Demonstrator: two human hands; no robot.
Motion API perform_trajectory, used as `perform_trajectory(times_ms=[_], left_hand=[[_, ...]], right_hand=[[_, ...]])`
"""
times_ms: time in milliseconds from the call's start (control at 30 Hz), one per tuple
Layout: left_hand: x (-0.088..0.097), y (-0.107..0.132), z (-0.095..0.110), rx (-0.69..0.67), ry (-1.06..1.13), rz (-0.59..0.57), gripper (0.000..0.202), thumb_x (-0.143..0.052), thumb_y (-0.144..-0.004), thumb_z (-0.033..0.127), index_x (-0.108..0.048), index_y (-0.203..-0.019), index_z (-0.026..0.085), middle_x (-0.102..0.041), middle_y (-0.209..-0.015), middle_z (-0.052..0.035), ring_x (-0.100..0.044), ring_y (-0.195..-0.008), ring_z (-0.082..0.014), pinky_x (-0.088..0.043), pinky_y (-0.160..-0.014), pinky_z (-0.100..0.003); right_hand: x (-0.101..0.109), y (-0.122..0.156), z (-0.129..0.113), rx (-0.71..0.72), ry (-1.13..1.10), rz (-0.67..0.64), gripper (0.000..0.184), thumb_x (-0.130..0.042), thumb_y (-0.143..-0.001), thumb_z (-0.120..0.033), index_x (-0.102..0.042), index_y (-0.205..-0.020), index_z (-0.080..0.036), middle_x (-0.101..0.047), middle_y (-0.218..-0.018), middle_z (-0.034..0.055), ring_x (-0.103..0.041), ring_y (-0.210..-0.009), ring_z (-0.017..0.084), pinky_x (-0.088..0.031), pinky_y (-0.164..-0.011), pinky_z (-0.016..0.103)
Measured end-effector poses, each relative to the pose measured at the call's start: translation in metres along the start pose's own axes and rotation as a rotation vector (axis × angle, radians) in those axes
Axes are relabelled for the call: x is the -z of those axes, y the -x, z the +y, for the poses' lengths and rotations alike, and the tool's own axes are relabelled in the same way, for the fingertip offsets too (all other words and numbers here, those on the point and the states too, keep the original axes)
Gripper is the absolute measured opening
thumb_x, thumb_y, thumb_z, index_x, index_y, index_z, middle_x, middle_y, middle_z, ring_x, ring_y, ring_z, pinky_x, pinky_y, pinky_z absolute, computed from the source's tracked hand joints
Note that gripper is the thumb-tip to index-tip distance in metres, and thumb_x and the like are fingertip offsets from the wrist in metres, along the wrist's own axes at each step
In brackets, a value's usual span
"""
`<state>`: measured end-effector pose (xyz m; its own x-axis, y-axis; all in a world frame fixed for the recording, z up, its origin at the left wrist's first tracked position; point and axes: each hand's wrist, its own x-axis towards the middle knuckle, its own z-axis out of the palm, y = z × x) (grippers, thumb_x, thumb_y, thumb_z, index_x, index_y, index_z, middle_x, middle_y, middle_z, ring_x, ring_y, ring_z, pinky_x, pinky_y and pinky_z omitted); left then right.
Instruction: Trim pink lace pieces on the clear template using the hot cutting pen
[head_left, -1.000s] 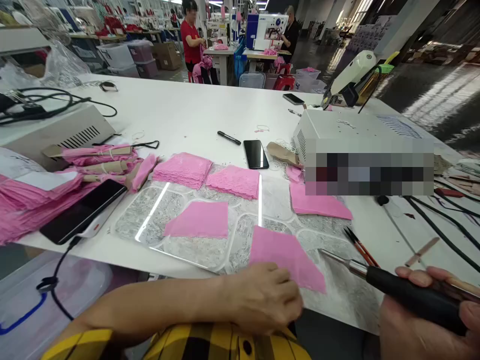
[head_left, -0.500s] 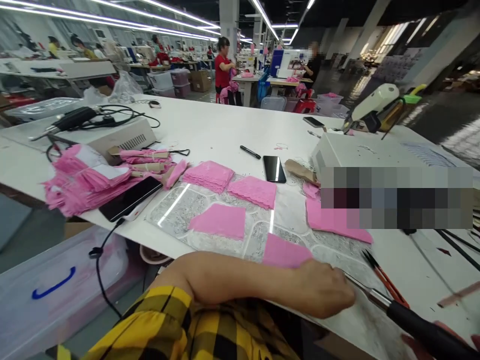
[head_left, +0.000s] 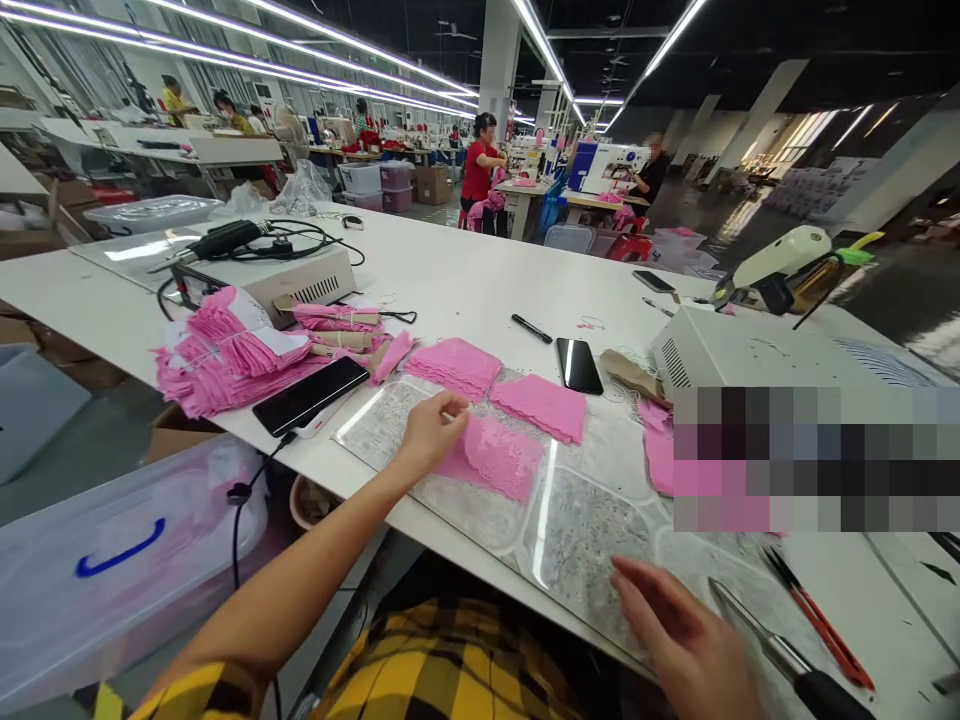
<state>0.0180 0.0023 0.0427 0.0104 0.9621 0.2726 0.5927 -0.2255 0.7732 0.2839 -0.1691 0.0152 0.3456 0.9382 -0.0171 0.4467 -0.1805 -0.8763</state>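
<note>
My left hand point(head_left: 435, 432) is closed in a pinch at the left edge of a pink lacy fabric piece point(head_left: 504, 458), which lies over a smooth pink piece on the grey patterned mat point(head_left: 585, 530). Just behind it are two stacks of pink cut pieces point(head_left: 454, 365) point(head_left: 540, 402). Low on the right, my right hand point(head_left: 690, 640) is open, thumb and fingers apart, slightly blurred, with nothing seen in it. Beside it lies a black-handled tool with a metal shaft and pointed tip point(head_left: 772, 640). Orange-handled tweezers point(head_left: 821, 615) rest farther right.
Tied pink bundles point(head_left: 232, 350) and a large phone point(head_left: 311, 395) sit at left, near a box unit point(head_left: 300, 280) with a corded tool. Behind the stacks are a pen point(head_left: 531, 328) and another phone point(head_left: 579, 366). A white box point(head_left: 750, 350) stands right; co-workers are farther back.
My left hand has gone from the tool's tip at right to the fabric at left. My right hand has let go of the tool. The near pink piece has left its spot; the view has shifted.
</note>
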Motion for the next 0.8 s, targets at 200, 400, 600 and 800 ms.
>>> perform_trajectory(times_ms=[200, 400, 600, 800], left_hand=[[0.013, 0.036, -0.039, 0.009, -0.024, 0.094, 0.02, -0.054, -0.08, 0.02, -0.07, -0.093, 0.017, -0.065, -0.067, 0.0008, -0.056, -0.055, -0.0112, -0.046, -0.056, -0.022], [0.014, 0.047, -0.051, -0.091, -0.089, 0.088, 0.019, -0.055, -0.08, 0.013, -0.071, -0.091, 0.019, -0.067, -0.075, -0.0022, -0.059, -0.07, -0.0159, -0.049, -0.07, -0.03], [0.031, 0.056, -0.057, -0.24, -0.092, 0.024, 0.021, -0.054, -0.085, 0.014, -0.068, -0.099, 0.02, -0.066, -0.099, -0.007, -0.06, -0.095, -0.0205, -0.05, -0.087, -0.035], [0.059, 0.046, -0.073, -0.423, -0.182, -0.315, 0.018, -0.056, -0.09, 0.022, -0.069, -0.103, 0.024, -0.061, -0.111, -0.0076, -0.058, -0.102, -0.0198, -0.049, -0.09, -0.032]], right_hand=[[-0.049, -0.098, -0.043, 0.259, 0.274, -0.088, 0.03, -0.05, -0.076, -0.04, -0.071, -0.086, -0.022, -0.072, -0.074, 0.0042, -0.064, -0.065, 0.019, -0.05, -0.064, 0.031], [-0.077, -0.119, -0.058, 0.331, 0.32, -0.174, 0.024, -0.052, -0.076, -0.035, -0.069, -0.084, -0.021, -0.068, -0.073, 0.0031, -0.061, -0.065, 0.017, -0.048, -0.065, 0.032], [-0.073, -0.085, -0.05, 0.593, 0.328, -0.402, 0.026, -0.06, -0.079, -0.037, -0.069, -0.1, -0.024, -0.068, -0.1, 0.0062, -0.064, -0.088, 0.019, -0.054, -0.079, 0.033], [-0.081, -0.085, -0.036, 0.754, 0.339, -0.385, 0.017, -0.054, -0.088, -0.03, -0.069, -0.092, -0.025, -0.068, -0.096, 0.0078, -0.064, -0.089, 0.021, -0.054, -0.08, 0.036]])
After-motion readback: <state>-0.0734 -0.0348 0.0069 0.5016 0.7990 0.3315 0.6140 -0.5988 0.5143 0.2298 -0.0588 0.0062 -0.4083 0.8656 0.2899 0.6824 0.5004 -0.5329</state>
